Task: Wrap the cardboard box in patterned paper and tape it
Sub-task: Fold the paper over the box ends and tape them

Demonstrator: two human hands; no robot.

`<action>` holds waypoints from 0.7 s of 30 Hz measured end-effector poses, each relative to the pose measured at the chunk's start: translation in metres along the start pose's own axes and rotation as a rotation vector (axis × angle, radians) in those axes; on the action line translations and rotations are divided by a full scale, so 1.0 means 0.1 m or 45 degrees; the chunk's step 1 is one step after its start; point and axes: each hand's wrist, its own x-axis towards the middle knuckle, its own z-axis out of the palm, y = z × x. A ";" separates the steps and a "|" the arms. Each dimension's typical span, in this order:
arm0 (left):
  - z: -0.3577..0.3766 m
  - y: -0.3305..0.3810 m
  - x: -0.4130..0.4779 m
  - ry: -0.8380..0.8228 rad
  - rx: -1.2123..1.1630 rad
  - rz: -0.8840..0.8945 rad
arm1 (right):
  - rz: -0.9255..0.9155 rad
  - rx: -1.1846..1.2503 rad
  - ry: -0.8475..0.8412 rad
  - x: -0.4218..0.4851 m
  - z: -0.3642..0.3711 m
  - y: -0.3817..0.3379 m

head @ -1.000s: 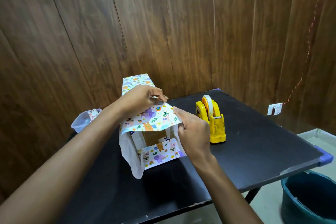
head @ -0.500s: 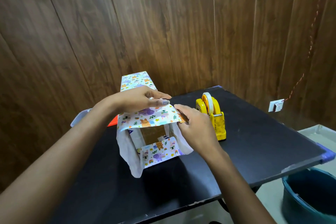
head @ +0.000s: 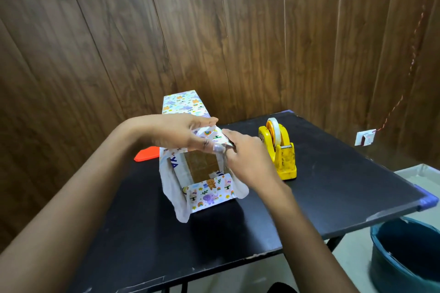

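**Top flap drawn in over the box's open end**

Below the grip, the cardboard box (head: 200, 166) shows bare on the table (head: 333, 185). The left hand (head: 178, 133) and right hand (head: 247, 162) pinch the patterned paper (head: 207, 133), spread flat a second ago, now gathered. Taping likely follows: the tape dispenser (head: 283, 157) stands just right across open table, with the wall (head: 238, 31) close beyond.

Before you, a black desk (head: 333, 197) stands against a wood-panelled wall (head: 238, 31). A flat orange piece (head: 146, 154) lies at its far left edge, a teal tub (head: 404, 259) sits on the floor off its near right corner, and a white socket (head: 365, 138) is fixed to the wall.
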 end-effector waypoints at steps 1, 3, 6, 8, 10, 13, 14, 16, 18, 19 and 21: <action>0.01 -0.02 -0.05 -0.014 0.013 -0.034 | -0.006 0.149 -0.135 -0.01 -0.07 0.01; 0.09 -0.03 -0.11 -0.014 0.052 -0.088 | 0.007 0.468 -0.377 -0.01 -0.20 0.08; 0.31 0.02 -0.10 0.150 0.397 -0.130 | 0.198 0.944 -0.374 0.06 -0.29 0.13; 0.48 0.16 -0.09 0.424 0.706 -0.142 | 0.330 1.101 -0.262 0.18 -0.24 0.13; 0.59 0.28 -0.08 0.622 0.876 -0.154 | 0.389 1.088 -0.205 0.27 -0.17 0.11; 0.69 0.31 -0.06 0.844 1.024 -0.150 | 0.333 0.940 -0.170 0.37 -0.12 0.09; 0.71 0.27 -0.06 0.980 1.043 -0.093 | 0.333 0.929 -0.125 0.39 -0.12 0.08; 0.72 0.21 -0.06 1.120 0.990 0.024 | 0.340 0.938 -0.029 0.41 -0.13 0.09; 0.75 0.17 -0.05 1.173 0.940 0.068 | 0.332 0.918 -0.041 0.40 -0.12 0.11; 0.78 0.14 -0.03 1.168 0.957 0.091 | 0.328 0.939 -0.088 0.37 -0.10 0.15; 0.79 0.14 -0.04 1.129 0.984 0.065 | 0.324 1.046 -0.200 0.28 -0.08 0.20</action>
